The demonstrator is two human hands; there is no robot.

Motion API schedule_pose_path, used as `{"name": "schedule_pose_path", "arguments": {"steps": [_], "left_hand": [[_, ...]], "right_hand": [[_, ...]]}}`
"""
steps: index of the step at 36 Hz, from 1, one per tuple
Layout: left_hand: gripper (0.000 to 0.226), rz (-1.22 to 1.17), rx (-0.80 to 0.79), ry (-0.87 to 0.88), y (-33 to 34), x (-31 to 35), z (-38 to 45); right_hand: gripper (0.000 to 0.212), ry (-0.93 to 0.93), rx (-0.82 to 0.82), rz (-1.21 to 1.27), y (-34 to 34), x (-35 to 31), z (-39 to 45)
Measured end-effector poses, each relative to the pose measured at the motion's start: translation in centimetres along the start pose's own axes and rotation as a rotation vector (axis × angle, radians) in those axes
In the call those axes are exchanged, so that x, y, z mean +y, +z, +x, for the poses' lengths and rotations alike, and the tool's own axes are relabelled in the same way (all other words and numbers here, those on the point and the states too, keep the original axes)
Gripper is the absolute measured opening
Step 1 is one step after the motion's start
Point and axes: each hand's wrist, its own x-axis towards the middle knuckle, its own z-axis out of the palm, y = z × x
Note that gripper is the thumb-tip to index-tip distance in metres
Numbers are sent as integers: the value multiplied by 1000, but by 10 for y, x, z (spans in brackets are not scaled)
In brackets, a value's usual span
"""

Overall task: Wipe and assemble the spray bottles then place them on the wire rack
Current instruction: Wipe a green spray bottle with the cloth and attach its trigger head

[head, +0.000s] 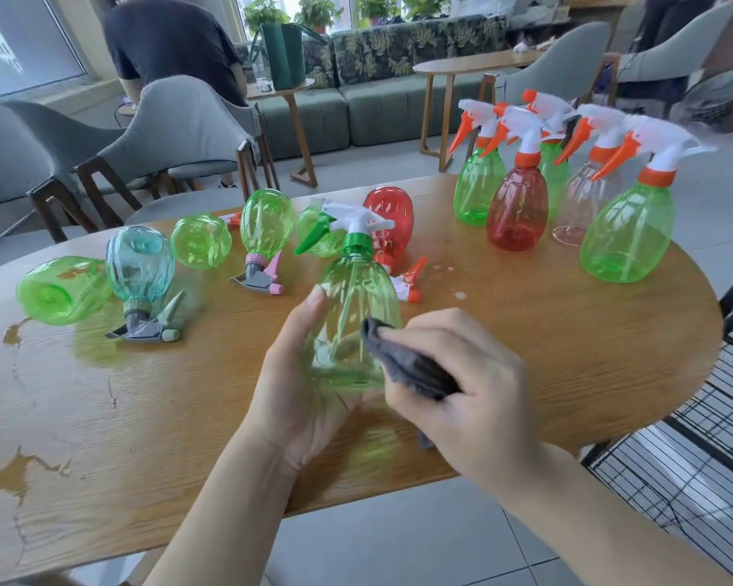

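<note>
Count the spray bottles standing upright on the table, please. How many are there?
5, grouped at the table's far right: a green bottle, a red bottle, a green one behind it, a clear bottle and a large green bottle. More may hide behind them.

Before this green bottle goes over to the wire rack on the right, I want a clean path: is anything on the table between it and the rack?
Nothing visible blocks it. The green bottle, held in the left hand, has bare table between it and the wire rack. The standing bottles sit farther back, off the direct line.
</note>
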Motion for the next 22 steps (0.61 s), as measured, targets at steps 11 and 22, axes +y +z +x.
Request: {"name": "schedule_pose_path", "arguments": {"steps": [11, 22], "left_hand": [[62, -41, -28, -61, -6, 0, 1], [68, 83, -91, -65, -4, -4, 2]], "right_hand": [[23, -287, -99, -158, 5, 2, -1], [16, 111, 25, -97, -12, 20, 31]]}}
